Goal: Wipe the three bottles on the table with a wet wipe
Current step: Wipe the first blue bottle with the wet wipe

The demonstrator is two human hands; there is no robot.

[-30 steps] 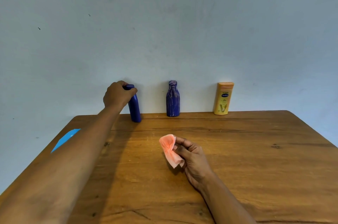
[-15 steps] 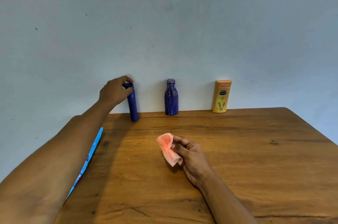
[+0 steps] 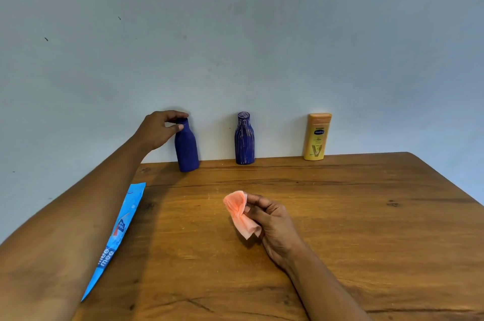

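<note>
Pinching the cap of the tilted left bottle [image 3: 187, 149], the left hand [image 3: 156, 130] is risking tipping it into the middle bottle [image 3: 245, 140]; the right hand [image 3: 273, 225] is clutching the wipe [image 3: 237, 212].

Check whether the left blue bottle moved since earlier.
Yes. The left blue bottle turned under the left hand; its gap to the middle bottle roughly holds.

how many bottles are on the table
3, along the far edge of the table: plain blue bottle at left, its neck held by the left hand; streaked blue bottle in the middle; yellow lotion bottle at right. None looks hidden.
</note>
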